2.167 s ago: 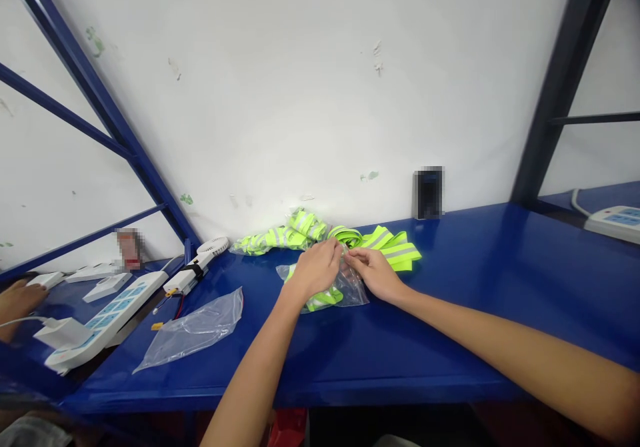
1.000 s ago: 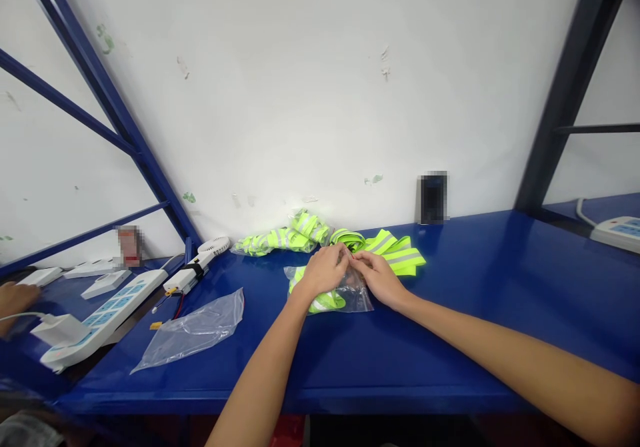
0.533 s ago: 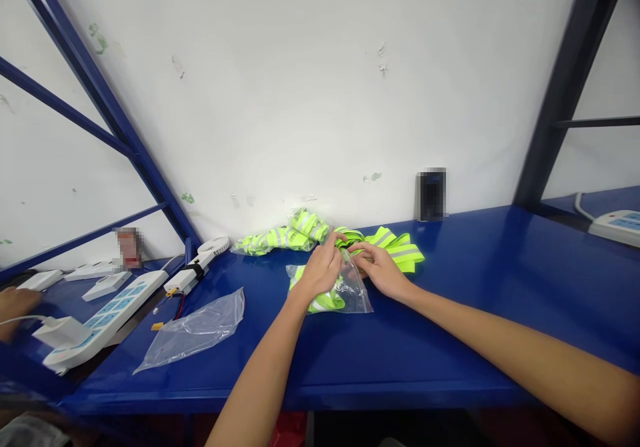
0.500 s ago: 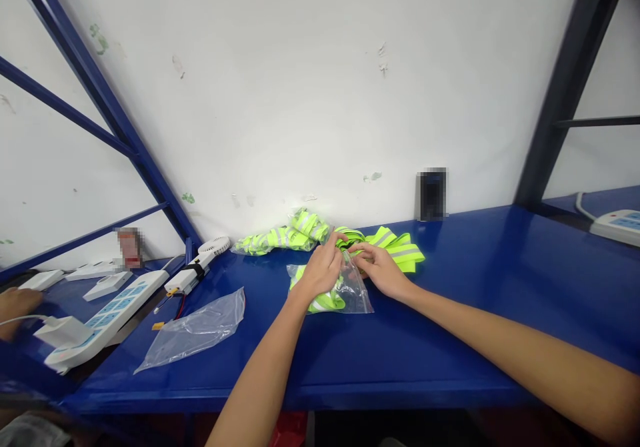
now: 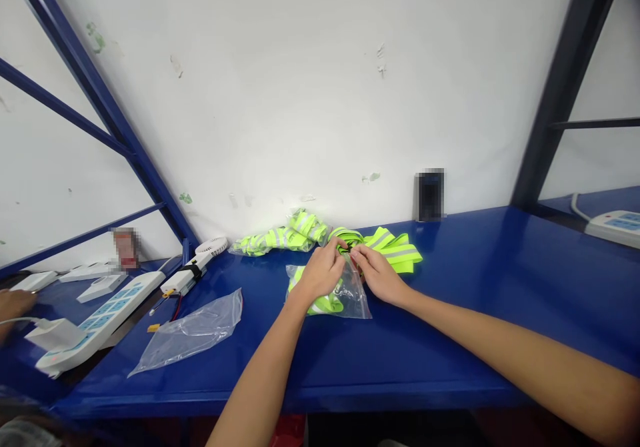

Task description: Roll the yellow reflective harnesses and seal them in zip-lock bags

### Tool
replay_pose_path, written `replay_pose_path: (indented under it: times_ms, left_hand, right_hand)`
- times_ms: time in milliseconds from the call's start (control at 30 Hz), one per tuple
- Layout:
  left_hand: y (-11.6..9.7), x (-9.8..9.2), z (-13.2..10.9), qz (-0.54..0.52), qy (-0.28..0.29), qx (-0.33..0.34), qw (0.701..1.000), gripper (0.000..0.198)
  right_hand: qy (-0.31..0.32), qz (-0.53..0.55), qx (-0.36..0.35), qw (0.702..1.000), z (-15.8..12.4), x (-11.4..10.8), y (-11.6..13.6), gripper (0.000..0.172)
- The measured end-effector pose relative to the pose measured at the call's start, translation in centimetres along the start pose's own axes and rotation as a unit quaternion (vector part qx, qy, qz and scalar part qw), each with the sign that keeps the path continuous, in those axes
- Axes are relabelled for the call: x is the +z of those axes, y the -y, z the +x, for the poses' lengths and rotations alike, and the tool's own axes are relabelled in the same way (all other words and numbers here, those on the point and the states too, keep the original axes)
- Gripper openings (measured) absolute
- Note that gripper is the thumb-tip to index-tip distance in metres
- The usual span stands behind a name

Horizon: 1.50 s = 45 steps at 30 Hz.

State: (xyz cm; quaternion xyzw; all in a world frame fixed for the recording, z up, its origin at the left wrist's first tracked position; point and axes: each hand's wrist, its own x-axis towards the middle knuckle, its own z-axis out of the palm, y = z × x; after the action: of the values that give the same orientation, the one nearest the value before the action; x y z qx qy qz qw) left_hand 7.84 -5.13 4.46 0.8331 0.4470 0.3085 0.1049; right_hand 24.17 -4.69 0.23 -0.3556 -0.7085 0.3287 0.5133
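A clear zip bag (image 5: pixel 356 299) with a folded neon-yellow reflective strap (image 5: pixel 326 303) inside lies on the blue table under my hands. My left hand (image 5: pixel 323 272) is closed on the bag's upper edge, its index finger bent over it. Close beside it, my right hand (image 5: pixel 381 275) pinches the same edge between thumb and fingers; the fingertips are partly hidden. Just behind my hands lie loose neon-yellow straps with grey stripes (image 5: pixel 395 248). To their left, more straps packed in clear bags (image 5: pixel 277 237) rest against the wall.
An unfilled clear bag (image 5: pixel 193 333) lies flat at left on the blue table (image 5: pixel 425 360). Beyond it are a small white fan (image 5: pixel 213 245), a battery pack with wires (image 5: pixel 183 280) and a power strip (image 5: pixel 103 320). Another person's hand (image 5: pixel 15 305) shows at far left. A blurred dark object (image 5: pixel 430 195) leans on the wall.
My right hand's fingers have come together into a pinch at the bag's edge. My left hand has stayed nearly in place, and the view has shifted slightly.
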Motion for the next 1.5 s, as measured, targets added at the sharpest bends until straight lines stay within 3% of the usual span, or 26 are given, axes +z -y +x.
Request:
replay_pose_path:
  times_ms: [100,233,433,600,733,867,1500]
  left_hand:
    - [0.0,0.1,0.1,0.017,-0.003,-0.003,1.0,0.02]
    - [0.0,0.2,0.3,0.023,0.002,-0.001,1.0,0.027]
    - [0.0,0.0,0.2,0.012,0.017,0.017,1.0,0.025]
    - [-0.3,-0.1,0.1,0.01,0.043,0.023,0.999,0.02]
    - [0.0,-0.1,0.2,0.015,0.041,0.017,0.999,0.018]
    - [0.5,0.1,0.4,0.04,0.017,0.004,0.999,0.022]
    - [1.1,0.3,0.4,0.062,0.032,-0.013,0.997,0.027]
  right_hand:
    - [0.004,0.018,0.021,1.0,-0.1,0.1,0.1,0.031]
    - [0.034,0.103,0.078,0.991,-0.2,-0.1,0.1,0.015]
    - [0.064,0.107,0.064,0.99,0.2,-0.8,0.1,0.02]
    - [0.029,0.118,0.102,0.987,0.3,-0.9,0.8,0.027]
    - [0.045,0.115,0.133,0.983,-0.1,-0.5,1.1,0.016]
    - [0.071,0.057,0.129,0.987,-0.2,-0.3,0.6,0.006]
    - [0.072,0.087,0.14,0.984,-0.1,0.2,0.1,0.012]
